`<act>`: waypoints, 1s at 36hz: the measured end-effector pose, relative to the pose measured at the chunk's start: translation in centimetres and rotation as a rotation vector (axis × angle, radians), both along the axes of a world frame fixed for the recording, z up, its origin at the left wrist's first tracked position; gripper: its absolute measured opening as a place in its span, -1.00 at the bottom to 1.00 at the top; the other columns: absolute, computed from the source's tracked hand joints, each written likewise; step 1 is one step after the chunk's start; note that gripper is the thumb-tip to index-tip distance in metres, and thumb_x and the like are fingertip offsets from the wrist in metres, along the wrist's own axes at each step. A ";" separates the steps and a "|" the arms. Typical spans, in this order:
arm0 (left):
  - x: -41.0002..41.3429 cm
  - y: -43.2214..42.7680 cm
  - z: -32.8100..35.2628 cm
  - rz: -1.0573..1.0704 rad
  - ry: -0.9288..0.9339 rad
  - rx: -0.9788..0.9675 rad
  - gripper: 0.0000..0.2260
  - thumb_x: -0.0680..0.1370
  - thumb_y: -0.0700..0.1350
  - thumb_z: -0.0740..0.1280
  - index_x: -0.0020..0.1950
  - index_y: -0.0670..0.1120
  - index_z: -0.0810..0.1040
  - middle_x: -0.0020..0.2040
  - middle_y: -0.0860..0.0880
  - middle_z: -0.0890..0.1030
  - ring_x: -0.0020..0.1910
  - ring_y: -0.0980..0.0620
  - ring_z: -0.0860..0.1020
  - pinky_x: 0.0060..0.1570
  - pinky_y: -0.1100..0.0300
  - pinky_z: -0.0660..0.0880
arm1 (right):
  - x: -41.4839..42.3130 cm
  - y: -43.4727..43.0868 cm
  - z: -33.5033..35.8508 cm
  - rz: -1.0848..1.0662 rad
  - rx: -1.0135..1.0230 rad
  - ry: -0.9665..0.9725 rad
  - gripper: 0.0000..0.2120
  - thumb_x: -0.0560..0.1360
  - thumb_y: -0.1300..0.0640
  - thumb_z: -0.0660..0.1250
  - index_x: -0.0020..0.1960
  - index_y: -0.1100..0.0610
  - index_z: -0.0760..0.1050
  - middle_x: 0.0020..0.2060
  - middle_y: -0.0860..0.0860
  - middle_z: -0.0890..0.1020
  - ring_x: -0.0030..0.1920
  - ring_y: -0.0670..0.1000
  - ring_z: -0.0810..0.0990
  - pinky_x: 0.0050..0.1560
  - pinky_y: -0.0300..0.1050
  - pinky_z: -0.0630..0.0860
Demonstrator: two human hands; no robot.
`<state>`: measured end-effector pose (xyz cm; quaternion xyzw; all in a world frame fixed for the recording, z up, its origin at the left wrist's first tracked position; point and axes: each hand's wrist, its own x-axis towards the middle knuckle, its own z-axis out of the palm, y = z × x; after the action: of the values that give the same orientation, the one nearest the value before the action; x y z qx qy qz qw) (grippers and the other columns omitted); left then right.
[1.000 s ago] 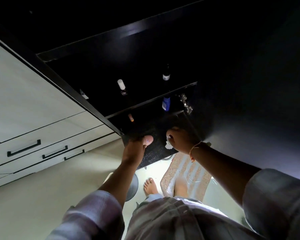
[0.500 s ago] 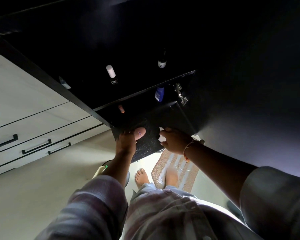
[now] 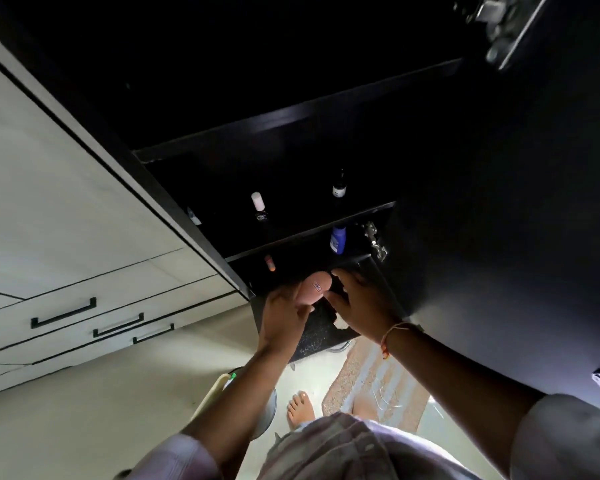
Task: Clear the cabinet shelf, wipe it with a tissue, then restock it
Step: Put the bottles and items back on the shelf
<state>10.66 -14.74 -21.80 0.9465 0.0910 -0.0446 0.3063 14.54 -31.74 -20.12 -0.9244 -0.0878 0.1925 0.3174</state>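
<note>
Head: four containers shelved; left fingers grasp one pink case, right fingers clutch one tissue.

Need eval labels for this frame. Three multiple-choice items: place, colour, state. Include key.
1. The blue plastic bottle stands: A) on the floor B) in the dark cabinet beside the metal hinge C) on the rug
2. The oval object in the left hand is: A) green B) pink C) yellow
3. The left hand is: A) gripping the oval object B) flat on a drawer C) out of view
Key: B, it sits left of the hinge; B, its surface is pink; A, fingers curl round it.
</note>
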 end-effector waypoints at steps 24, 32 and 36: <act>3.0 0.3 26.1 -0.046 -0.752 0.060 -0.55 0.53 -0.04 0.39 0.41 -0.03 0.45 0.24 0.18 0.42 0.25 0.29 0.28 0.25 0.61 0.12 | 4.4 1.9 23.1 -0.193 0.921 -0.452 -0.75 0.57 0.08 0.32 0.24 -0.08 0.47 0.02 -0.17 0.63 0.01 -0.14 0.63 0.01 -0.18 0.58; 8.5 1.5 30.1 -0.022 -0.768 0.096 -0.59 0.51 -0.13 0.44 0.34 -0.12 0.52 0.27 -0.02 0.56 0.24 -0.01 0.48 0.24 0.32 0.28 | 7.0 2.0 24.7 -0.283 0.823 -0.533 -0.79 0.55 0.06 0.31 0.17 -0.09 0.48 0.02 -0.11 0.62 -0.04 -0.20 0.60 -0.08 -0.36 0.51; 10.3 1.8 30.9 -0.023 -0.703 0.082 -0.60 0.49 -0.13 0.45 0.32 -0.13 0.55 0.26 -0.06 0.58 0.24 -0.05 0.51 0.23 0.32 0.31 | 7.2 2.0 24.3 -0.287 0.744 -0.542 -0.83 0.54 0.11 0.32 0.11 -0.08 0.51 0.02 -0.10 0.60 -0.08 -0.24 0.60 -0.13 -0.43 0.51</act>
<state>20.98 -12.99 9.14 0.9165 -0.0291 0.2843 0.2798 21.77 -29.78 4.21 -0.7678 -0.1017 -0.1453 0.6156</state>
